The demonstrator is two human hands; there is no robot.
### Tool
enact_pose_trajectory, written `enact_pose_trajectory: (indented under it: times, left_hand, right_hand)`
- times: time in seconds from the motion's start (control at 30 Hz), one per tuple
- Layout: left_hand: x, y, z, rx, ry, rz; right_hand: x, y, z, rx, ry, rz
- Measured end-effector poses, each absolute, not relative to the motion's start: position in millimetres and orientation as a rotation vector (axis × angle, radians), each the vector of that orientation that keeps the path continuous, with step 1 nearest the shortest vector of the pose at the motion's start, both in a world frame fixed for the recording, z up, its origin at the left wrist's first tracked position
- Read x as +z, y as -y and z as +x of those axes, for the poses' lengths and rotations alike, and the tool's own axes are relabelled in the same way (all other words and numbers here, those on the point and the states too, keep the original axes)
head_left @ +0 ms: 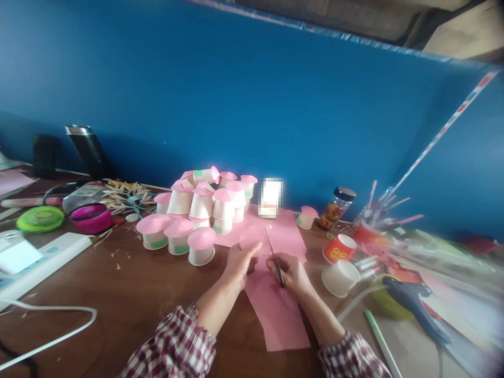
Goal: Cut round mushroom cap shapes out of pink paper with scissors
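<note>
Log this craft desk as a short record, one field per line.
left hand: holds a pink paper piece
right hand: grips scissors, blades at the pink piece
under hands: pink paper sheet on the brown table
behind: stack of pink-topped paper cups
right side: white cup on its side, red cup, glue gun

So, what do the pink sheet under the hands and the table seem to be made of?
Pink sheet: probably paper, matte, thin and flat with straight cut edges. Table: looks like wood or wood-look laminate, brown with a slight sheen; which one is unclear.
</note>
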State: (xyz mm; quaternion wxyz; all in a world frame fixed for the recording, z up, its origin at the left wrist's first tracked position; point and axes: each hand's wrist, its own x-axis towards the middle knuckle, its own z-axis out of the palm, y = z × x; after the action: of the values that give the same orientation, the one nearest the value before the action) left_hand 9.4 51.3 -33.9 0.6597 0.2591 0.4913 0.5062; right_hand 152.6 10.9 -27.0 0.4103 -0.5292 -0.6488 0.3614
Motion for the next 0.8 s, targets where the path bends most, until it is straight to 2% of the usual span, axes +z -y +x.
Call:
enact_pose_trajectory:
  times: [0.53,0.8]
  left_hand:
    - [-18.3,-42.4,12.8,1.132,-1.149,0.665]
    - [-27.5,-45.0,13.4,1.140,-1.104,0.702]
  right_hand:
    - [-30.2,-10.4,154.9,1.062,1.538,-1.269]
    - [-26.6,-9.3,154.3,1.039,1.546,-1.283]
